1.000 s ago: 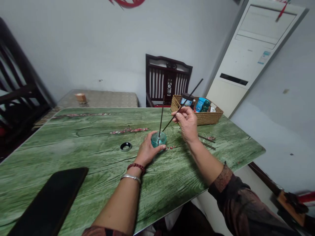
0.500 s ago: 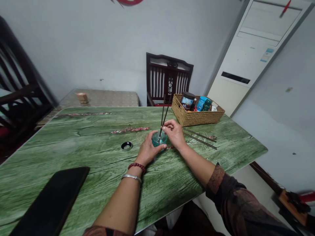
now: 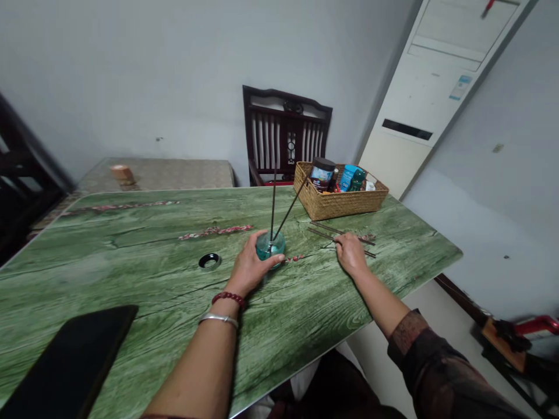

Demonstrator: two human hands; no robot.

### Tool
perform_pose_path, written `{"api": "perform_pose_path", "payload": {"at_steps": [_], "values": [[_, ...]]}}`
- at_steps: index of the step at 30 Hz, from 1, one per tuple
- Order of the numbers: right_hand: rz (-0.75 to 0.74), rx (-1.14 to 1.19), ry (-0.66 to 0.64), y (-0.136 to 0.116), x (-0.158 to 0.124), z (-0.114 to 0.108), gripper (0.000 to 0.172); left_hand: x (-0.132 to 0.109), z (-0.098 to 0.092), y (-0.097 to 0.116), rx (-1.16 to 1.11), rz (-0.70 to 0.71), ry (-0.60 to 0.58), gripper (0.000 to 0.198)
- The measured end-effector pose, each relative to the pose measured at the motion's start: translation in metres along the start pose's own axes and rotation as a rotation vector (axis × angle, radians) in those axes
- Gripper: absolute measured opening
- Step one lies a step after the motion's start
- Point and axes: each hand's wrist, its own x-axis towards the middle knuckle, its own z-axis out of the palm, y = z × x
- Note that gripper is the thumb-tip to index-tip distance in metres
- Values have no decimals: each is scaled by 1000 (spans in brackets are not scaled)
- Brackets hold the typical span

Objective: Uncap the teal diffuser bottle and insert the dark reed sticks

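My left hand (image 3: 253, 263) is wrapped round a small teal glass jar (image 3: 276, 243). Two dark thin sticks (image 3: 273, 203) stand in the jar, leaning apart. To the right, my right hand (image 3: 350, 254) has its fingers closed on one of the dark sticks (image 3: 321, 234) lying on the green wood-patterned table (image 3: 174, 279). Another stick (image 3: 327, 227) lies just behind it, partly hidden by the hand. A black ring-shaped cap (image 3: 209, 261) lies left of the jar.
A wicker basket (image 3: 345, 205) with bottles and jars stands at the table's back right. A black flat object (image 3: 74, 355) lies at the front left. Behind are a dark wooden chair (image 3: 288, 134) and a lower table (image 3: 174, 173) with an orange-brown cup (image 3: 122, 174).
My right hand has left the sticks in the jar and moved right to the sticks on the table. The jar's sticks now spread wider. The camera view has shifted slightly.
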Motion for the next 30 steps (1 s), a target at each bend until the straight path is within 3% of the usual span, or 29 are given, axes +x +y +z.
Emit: {"api": "perform_pose_path", "payload": {"at_steps": [4, 13, 19, 26, 30], "values": [[-2, -106, -62, -7, 2, 1, 30, 1, 1, -2, 8, -4, -6, 79], [10, -176, -70, -8, 0, -4, 31, 1, 0, -3, 8, 6, -23, 81], [28, -151, -28, -10, -1, -7, 28, 2, 0, -2, 11, 9, -12, 79], [42, -191, -132, -13, -1, -8, 22, 3, 1, -4, 10, 10, -11, 78], [6, -130, -92, -17, 0, -16, 20, 2, 1, -5, -1, 3, -10, 78]]}}
